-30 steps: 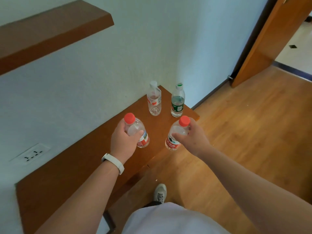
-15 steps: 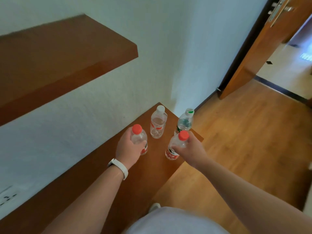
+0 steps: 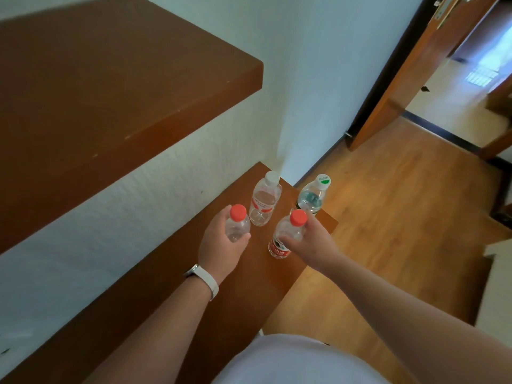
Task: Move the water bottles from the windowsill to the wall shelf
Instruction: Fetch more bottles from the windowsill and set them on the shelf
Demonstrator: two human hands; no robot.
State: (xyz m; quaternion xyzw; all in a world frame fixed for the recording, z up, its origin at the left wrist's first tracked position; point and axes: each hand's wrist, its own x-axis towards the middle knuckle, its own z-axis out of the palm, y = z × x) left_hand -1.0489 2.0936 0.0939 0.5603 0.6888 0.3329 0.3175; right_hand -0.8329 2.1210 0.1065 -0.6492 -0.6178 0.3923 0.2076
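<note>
Step in hand: pickup. Left hand (image 3: 221,245) wrapped around red-capped bottle (image 3: 237,225); right hand (image 3: 310,242) closed on second red-capped bottle (image 3: 288,234), both low over windowsill (image 3: 166,286). White-capped bottle (image 3: 264,200) and green-capped bottle (image 3: 313,196) stand behind, untouched. Next: raise both to wall shelf (image 3: 110,79) above windowsill, clear its front edge, set upright.

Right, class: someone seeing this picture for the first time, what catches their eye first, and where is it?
Two hands, the left hand and right hand, each grip a red-capped bottle over the low wooden ledge at centre. Behind them stand a white-capped bottle and a green-capped bottle. A big brown wall shelf fills the upper left.
</note>
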